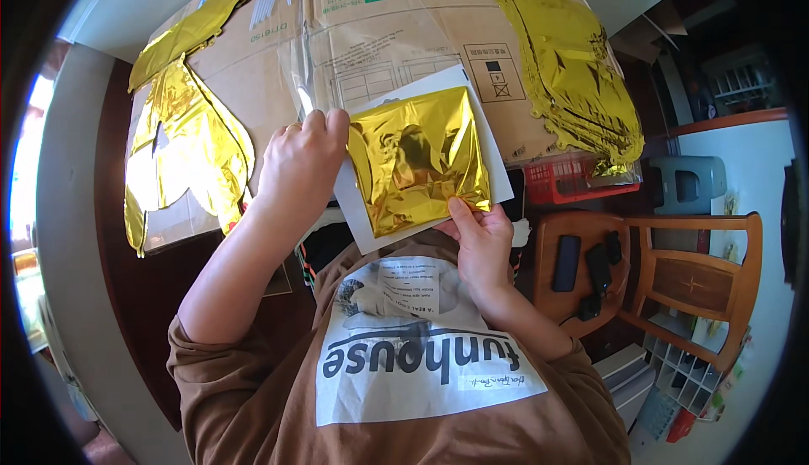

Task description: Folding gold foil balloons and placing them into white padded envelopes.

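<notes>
A shiny gold foil balloon (421,157), folded into a flat square, lies over a white card (495,161) in front of my chest. The card sticks out round the foil on several sides and is tilted. My left hand (303,157) is closed at the foil's upper left corner, its fingertips turned away from view. At the lower right corner my right hand (482,233) pinches foil and card together, thumb on top and fingers underneath.
A large cardboard box (253,69) spreads out ahead. Flat gold foil balloons lie at its left (190,145) and right (569,60). To the right are a red basket (556,182), a blue-grey stool (695,182) and a wooden chair (548,237) bearing a dark phone (566,263).
</notes>
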Demonstrator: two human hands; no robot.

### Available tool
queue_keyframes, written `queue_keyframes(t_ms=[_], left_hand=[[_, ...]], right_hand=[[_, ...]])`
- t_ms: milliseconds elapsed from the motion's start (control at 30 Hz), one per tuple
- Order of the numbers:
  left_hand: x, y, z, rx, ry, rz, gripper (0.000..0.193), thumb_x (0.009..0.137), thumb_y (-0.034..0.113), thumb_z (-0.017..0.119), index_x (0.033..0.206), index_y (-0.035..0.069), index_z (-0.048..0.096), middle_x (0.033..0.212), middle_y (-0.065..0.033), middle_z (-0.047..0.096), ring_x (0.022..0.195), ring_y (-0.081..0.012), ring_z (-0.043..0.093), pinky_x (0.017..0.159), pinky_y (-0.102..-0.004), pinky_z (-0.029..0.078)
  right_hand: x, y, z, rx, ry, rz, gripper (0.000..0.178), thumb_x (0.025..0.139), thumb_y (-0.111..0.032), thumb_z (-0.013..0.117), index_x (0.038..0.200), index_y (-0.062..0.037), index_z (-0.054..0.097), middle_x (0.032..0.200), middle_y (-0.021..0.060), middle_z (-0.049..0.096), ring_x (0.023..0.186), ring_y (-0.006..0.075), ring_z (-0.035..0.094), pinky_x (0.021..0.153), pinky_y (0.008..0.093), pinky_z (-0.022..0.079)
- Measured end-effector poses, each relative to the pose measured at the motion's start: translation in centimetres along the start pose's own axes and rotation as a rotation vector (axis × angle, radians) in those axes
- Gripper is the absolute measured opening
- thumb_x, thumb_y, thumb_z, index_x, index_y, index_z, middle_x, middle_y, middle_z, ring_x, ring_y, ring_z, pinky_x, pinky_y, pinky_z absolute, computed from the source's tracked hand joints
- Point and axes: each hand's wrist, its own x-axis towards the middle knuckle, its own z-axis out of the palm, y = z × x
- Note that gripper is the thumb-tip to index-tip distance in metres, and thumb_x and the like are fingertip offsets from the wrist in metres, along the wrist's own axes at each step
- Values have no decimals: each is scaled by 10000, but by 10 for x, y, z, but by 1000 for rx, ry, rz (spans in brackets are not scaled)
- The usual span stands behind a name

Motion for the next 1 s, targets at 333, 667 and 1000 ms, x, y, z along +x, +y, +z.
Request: queue_keyframes(t_ms=[333, 667, 1000], left_hand=[[0, 6, -9, -172, 217, 34, 112, 806, 31, 658, 854, 58, 560, 816, -104, 575, 733, -306, 642, 776, -429, 554], [-21, -15, 27, -146, 157, 122, 138, 809, 88, 640, 942, 75, 605, 890, -71, 575, 874, -265, 631, 833, -412, 501], [-42, -10, 22, -336, 180, 33, 369, 774, -50, 645, 1133, 36, 666, 1004, -116, 653, 908, -303, 648, 837, -414, 532]], right_hand=[[2, -6, -4, -5, -45, 6, 239, 992, -66, 654, 1216, 11, 624, 1069, 98, 721, 869, 153, 720, 752, 301, 626], [15, -8, -3, 162, -139, 115, 310, 1016, -213, 669, 1229, 8, 627, 1109, 90, 705, 936, 152, 713, 809, 300, 624], [17, -3, 3, 179, -137, 157, 265, 1033, -216, 637, 1211, -19, 652, 1103, 91, 717, 922, 171, 728, 771, 322, 640]])
